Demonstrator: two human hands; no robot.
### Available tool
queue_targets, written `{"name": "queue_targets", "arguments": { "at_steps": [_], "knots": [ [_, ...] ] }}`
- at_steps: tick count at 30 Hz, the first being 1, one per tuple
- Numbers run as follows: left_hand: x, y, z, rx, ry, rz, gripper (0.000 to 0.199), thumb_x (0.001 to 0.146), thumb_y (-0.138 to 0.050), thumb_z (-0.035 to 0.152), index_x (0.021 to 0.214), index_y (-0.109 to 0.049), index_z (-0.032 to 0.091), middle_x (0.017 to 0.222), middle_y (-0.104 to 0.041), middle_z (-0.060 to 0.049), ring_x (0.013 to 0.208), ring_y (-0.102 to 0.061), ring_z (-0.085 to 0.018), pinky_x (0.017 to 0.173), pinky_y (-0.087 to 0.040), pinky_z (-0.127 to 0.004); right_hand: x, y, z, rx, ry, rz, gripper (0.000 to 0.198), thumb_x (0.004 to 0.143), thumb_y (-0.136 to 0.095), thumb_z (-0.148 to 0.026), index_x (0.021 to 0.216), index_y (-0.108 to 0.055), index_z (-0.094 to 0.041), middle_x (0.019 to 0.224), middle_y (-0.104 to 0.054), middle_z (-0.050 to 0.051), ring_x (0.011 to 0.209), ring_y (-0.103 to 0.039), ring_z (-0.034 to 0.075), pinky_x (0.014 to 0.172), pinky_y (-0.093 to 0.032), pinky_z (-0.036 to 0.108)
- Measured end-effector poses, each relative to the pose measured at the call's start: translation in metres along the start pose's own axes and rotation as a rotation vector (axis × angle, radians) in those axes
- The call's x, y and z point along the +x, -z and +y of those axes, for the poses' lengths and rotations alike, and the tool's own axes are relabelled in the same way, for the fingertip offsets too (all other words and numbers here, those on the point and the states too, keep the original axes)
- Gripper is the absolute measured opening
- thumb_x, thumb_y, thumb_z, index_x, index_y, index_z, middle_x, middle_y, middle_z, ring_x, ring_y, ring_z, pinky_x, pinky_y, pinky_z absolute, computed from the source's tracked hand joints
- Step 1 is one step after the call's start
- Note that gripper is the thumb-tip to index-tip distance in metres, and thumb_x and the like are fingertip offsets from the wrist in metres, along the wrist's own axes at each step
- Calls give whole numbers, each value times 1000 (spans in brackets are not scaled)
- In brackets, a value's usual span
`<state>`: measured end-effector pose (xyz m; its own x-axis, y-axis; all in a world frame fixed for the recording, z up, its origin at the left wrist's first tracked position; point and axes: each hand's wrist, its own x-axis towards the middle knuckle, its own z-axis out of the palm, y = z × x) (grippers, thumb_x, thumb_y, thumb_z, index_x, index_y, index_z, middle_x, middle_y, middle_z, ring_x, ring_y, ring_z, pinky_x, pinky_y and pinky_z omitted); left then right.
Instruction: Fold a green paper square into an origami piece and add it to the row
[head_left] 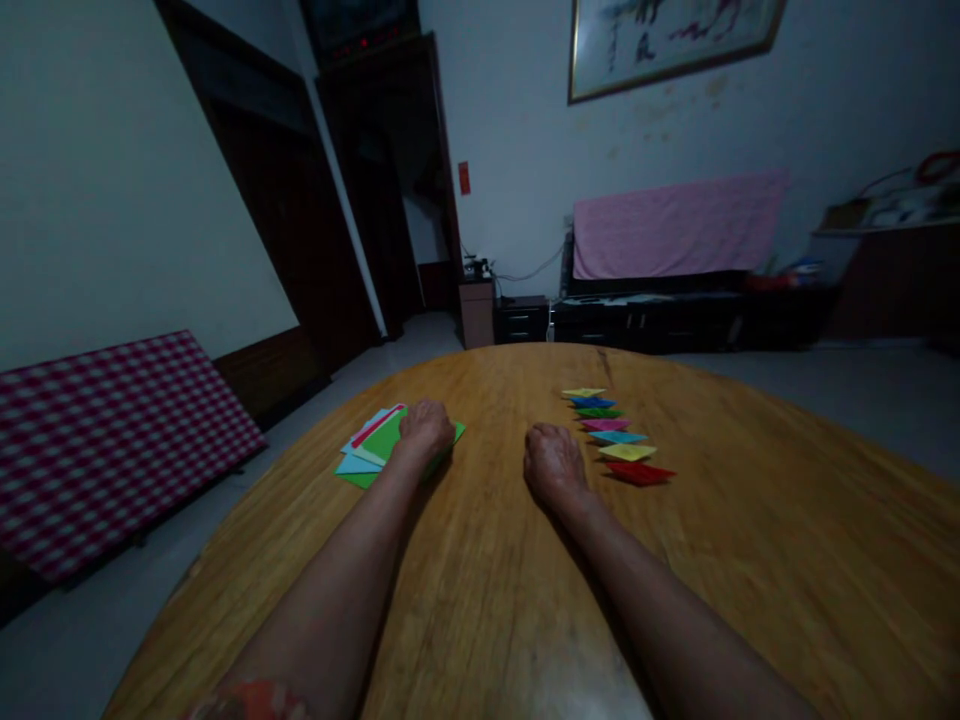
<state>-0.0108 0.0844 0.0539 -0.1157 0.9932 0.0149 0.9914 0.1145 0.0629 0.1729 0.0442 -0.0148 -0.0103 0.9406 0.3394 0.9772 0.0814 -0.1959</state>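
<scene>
My left hand [427,428] rests in a loose fist on top of a stack of coloured paper sheets [380,440], mostly green, light blue and red, on the left of the table. Its fingertips are hidden under the hand, and no sheet is seen lifted. On the bare wood to the right lies my right hand [553,462], curled closed, with nothing showing in it. Just beyond it, several small folded paper boats stand in a row, from a red paper boat [639,473] nearest me to a yellow one [585,393] farthest away.
The round wooden table [480,580] fills the lower view. A red-and-white checked cloth [127,440] covers something at the left. Against the far wall, a pink cloth [675,230] hangs above a dark low cabinet [645,325]. A doorway [390,190] opens at the back left.
</scene>
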Motion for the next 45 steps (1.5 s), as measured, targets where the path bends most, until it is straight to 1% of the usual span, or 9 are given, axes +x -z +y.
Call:
{"name": "queue_targets", "arguments": {
  "at_steps": [2,4,6,9,13,19,23,31,45],
  "knots": [
    [-2,-7,-17,-2,33,-24,44,79,-55,35,111,-64,5,121,-60,-24,113,-56,-34,86,-47,-37,-1,-1,-1,-2,1,-2,25,84,-45,-12,96,-67,-13,105,-63,12,98,-52,22,80,-33,30],
    [-3,-18,-29,-4,49,-45,52,79,-55,43,113,-63,5,126,-56,-25,116,-54,-34,88,-46,-38,0,-1,-1,-8,3,-1,25,85,-44,-13,95,-67,-13,106,-63,12,99,-51,22,80,-33,31],
    [-3,-28,-34,8,40,-53,57,82,-49,50,115,-62,5,128,-55,-25,118,-52,-34,92,-45,-38,0,-2,-1,-10,3,3,25,85,-44,-13,96,-67,-13,107,-63,12,99,-51,22,81,-33,31],
    [-5,-36,-37,-1,29,-53,54,84,-46,47,116,-62,7,124,-58,-23,116,-53,-34,91,-45,-37,-1,-1,-1,-6,1,8,25,85,-44,-13,96,-67,-13,107,-63,13,99,-51,22,81,-33,31],
    [-12,-36,-35,-9,6,-25,52,85,-43,46,115,-63,8,122,-59,-22,114,-55,-34,89,-45,-37,-2,0,-2,-6,7,11,26,85,-45,-12,96,-68,-13,105,-63,14,98,-51,22,81,-33,31],
    [-16,-34,-32,4,-32,-20,68,76,-47,66,110,-66,11,119,-61,-22,112,-56,-34,90,-45,-37,-1,0,-2,-14,3,9,25,86,-45,-15,97,-68,-13,107,-63,14,99,-52,22,81,-33,31],
    [-13,-34,-32,15,-23,-35,67,77,-46,65,111,-65,10,120,-61,-22,109,-58,-35,87,-46,-39,-2,1,-2,-11,6,19,27,84,-45,-12,97,-68,-13,105,-64,13,97,-52,22,81,-34,31],
    [-13,-36,-32,26,-48,-26,65,79,-43,62,111,-64,9,121,-60,-23,111,-57,-36,89,-45,-41,-3,2,-3,18,-9,26,24,83,-46,-12,95,-68,-12,102,-64,13,97,-53,22,80,-35,30],
    [-5,-33,-39,3,-59,-15,57,80,-44,57,104,-67,11,113,-65,-21,105,-61,-33,83,-46,-36,-4,4,-3,22,-7,17,25,83,-47,-12,98,-67,-13,106,-63,12,97,-52,22,82,-34,31]
  ]
}}
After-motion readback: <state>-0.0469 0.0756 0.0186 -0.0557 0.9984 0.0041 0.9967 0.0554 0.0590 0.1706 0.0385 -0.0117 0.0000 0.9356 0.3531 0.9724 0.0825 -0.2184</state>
